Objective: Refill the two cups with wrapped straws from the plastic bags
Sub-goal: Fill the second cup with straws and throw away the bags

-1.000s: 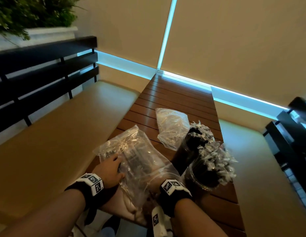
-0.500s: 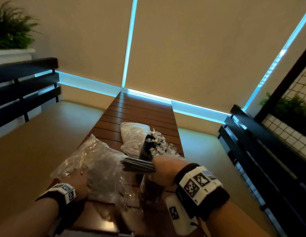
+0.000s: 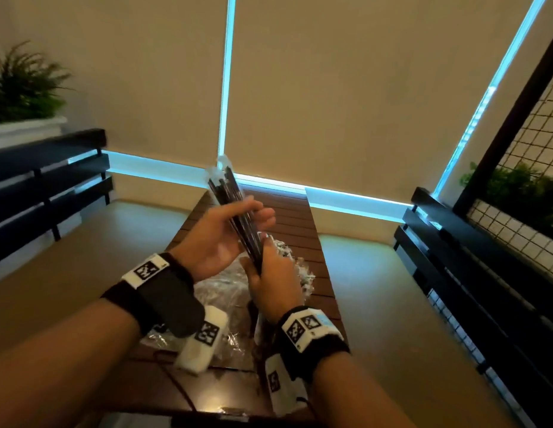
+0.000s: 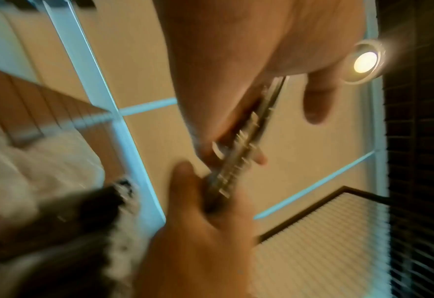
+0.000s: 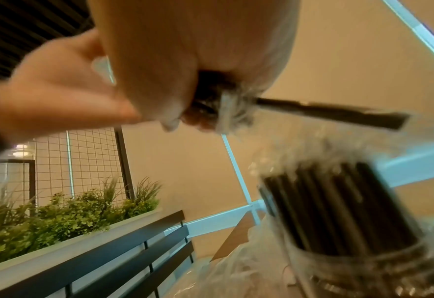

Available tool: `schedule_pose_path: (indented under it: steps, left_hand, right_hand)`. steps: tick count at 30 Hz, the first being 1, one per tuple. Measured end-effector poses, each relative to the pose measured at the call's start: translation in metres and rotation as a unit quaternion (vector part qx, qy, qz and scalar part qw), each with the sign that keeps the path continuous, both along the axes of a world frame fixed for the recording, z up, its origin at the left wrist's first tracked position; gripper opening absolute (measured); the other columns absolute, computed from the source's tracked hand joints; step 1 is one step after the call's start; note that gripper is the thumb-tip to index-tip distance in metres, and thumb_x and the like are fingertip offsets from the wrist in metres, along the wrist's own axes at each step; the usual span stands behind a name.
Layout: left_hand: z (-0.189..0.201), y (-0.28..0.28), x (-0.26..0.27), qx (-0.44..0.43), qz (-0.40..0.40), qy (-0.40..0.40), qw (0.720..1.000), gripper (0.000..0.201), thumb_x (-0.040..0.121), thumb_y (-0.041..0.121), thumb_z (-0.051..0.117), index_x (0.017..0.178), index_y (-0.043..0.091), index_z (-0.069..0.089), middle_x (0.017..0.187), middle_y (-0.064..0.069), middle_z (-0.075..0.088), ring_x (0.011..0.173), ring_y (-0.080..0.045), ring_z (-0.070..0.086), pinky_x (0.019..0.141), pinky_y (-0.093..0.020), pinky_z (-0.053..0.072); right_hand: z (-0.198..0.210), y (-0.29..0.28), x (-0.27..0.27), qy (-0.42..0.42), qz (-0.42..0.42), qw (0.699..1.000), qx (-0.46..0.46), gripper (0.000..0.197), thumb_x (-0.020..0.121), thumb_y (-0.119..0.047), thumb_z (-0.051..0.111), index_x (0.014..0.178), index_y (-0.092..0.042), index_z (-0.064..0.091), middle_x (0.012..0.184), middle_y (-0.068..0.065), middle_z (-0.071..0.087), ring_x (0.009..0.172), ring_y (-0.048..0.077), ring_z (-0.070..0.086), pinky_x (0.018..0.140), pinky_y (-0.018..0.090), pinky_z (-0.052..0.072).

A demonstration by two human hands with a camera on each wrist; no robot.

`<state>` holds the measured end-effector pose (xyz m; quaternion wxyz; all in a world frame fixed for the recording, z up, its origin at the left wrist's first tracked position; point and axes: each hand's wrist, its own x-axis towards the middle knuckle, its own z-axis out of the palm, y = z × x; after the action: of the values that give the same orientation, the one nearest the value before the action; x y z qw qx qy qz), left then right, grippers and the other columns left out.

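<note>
A bundle of black wrapped straws point(image 3: 238, 211) stands tilted in the air above the wooden table point(image 3: 303, 230). My right hand point(image 3: 262, 257) grips its lower end. My left hand point(image 3: 253, 214) holds its middle between thumb and fingers. In the left wrist view the bundle point(image 4: 239, 159) runs between both hands. One straw point(image 5: 338, 115) pokes sideways out of the right fist. A clear cup point(image 5: 364, 262) packed with black straws stands just below the right hand. A crumpled plastic bag point(image 3: 219, 291) lies on the table under my hands. The cups are mostly hidden in the head view.
Tan bench seats point(image 3: 68, 273) flank the narrow table on both sides. Black slatted backrests point(image 3: 46, 186) run along the left and right. A planter with greenery point(image 5: 58, 221) sits behind the right backrest, under a wire grid. Blinds close the far end.
My right hand has lifted the straw bundle out of the bag and tipped it upright. My left hand has left the bag and taken hold of the bundle. The head has tilted up.
</note>
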<state>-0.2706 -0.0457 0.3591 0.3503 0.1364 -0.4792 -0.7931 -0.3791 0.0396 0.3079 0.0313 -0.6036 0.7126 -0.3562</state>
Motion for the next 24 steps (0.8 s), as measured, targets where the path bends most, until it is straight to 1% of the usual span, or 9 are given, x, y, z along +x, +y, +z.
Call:
schedule_pose_path:
  steps: [2,5,7,9,11,15,19,21,24]
  left_hand:
    - [0.015,0.012,-0.018,0.031,0.103,-0.021,0.994,0.033,0.084,0.045,0.071,0.073,0.017,0.056,0.060,0.002,0.054,0.064,-0.015,0.060,0.069,-0.031,0.051]
    - [0.021,0.014,-0.033,0.008,0.225,-0.033,0.974,0.042,0.087,0.051,0.067,0.070,0.019,0.046,0.048,0.006,0.034,0.042,-0.010,0.037,0.047,-0.026,0.040]
    - [0.018,0.007,-0.033,-0.032,0.274,-0.044,0.960,0.041,0.089,0.050,0.065,0.073,0.019,0.045,0.045,0.009,0.036,0.038,-0.008,0.035,0.047,-0.025,0.040]
    - [0.010,-0.003,-0.035,-0.067,0.320,-0.065,0.943,0.040,0.090,0.051,0.064,0.075,0.019,0.045,0.048,0.009,0.039,0.039,-0.007,0.039,0.050,-0.025,0.044]
    - [0.000,-0.010,-0.041,-0.070,0.339,-0.085,0.934,0.040,0.090,0.053,0.063,0.077,0.018,0.048,0.055,0.005,0.040,0.042,-0.006,0.042,0.053,-0.024,0.046]
    - [-0.023,-0.010,-0.062,-0.032,0.352,-0.081,0.932,0.040,0.086,0.054,0.067,0.074,0.018,0.054,0.047,0.011,0.043,0.041,-0.007,0.043,0.056,-0.030,0.043]
    - [-0.032,-0.008,-0.080,-0.013,0.345,-0.086,0.935,0.042,0.087,0.056,0.064,0.074,0.017,0.053,0.040,0.012,0.043,0.041,-0.009,0.044,0.058,-0.032,0.044]
    - [-0.039,-0.009,-0.087,-0.013,0.349,-0.096,0.932,0.044,0.088,0.055,0.064,0.073,0.016,0.052,0.042,0.010,0.044,0.043,-0.010,0.045,0.057,-0.032,0.045]
    - [-0.059,-0.006,-0.095,-0.035,0.346,-0.133,0.928,0.044,0.089,0.057,0.061,0.074,0.016,0.054,0.053,0.003,0.053,0.052,-0.014,0.052,0.059,-0.030,0.045]
  right_hand:
    - [-0.009,-0.010,0.007,-0.038,-0.002,0.999,-0.031,0.033,0.094,-0.039,0.052,0.122,-0.026,0.040,0.094,0.007,0.070,0.083,0.031,0.067,0.070,0.048,0.056]
    - [-0.010,-0.013,0.004,-0.038,0.035,0.998,-0.026,0.041,0.088,-0.044,0.063,0.120,-0.030,0.040,0.104,-0.002,0.065,0.090,0.022,0.065,0.075,0.047,0.056]
    - [-0.009,-0.005,-0.011,0.002,0.033,0.999,-0.001,0.057,0.079,-0.059,0.067,0.122,-0.031,0.043,0.113,-0.007,0.057,0.100,0.014,0.058,0.085,0.041,0.054]
    - [-0.015,0.005,-0.032,0.059,-0.032,0.998,0.001,0.080,0.069,-0.077,0.061,0.132,-0.032,0.040,0.127,-0.008,0.050,0.115,0.014,0.049,0.097,0.039,0.045]
    - [-0.025,0.018,-0.049,0.045,-0.090,0.995,-0.003,0.100,0.060,-0.088,0.056,0.140,-0.033,0.033,0.138,-0.008,0.042,0.125,0.015,0.041,0.103,0.041,0.039]
    - [-0.062,0.028,-0.066,-0.051,-0.090,0.992,0.071,0.131,0.052,-0.082,0.071,0.154,-0.030,0.007,0.157,-0.005,0.019,0.143,0.019,0.025,0.115,0.045,0.031]
    - [-0.088,0.020,-0.068,-0.122,-0.082,0.987,0.061,0.129,0.056,-0.060,0.087,0.154,-0.030,0.009,0.156,-0.011,0.016,0.142,0.012,0.027,0.109,0.027,0.028]
    - [-0.089,0.016,-0.069,-0.125,-0.092,0.987,0.051,0.119,0.057,-0.055,0.088,0.150,-0.034,0.016,0.152,-0.012,0.022,0.135,0.008,0.033,0.106,0.026,0.034]
    - [-0.089,0.014,-0.070,-0.112,-0.121,0.985,0.048,0.106,0.059,-0.052,0.086,0.144,-0.036,0.024,0.145,-0.010,0.031,0.129,0.014,0.044,0.102,0.033,0.044]
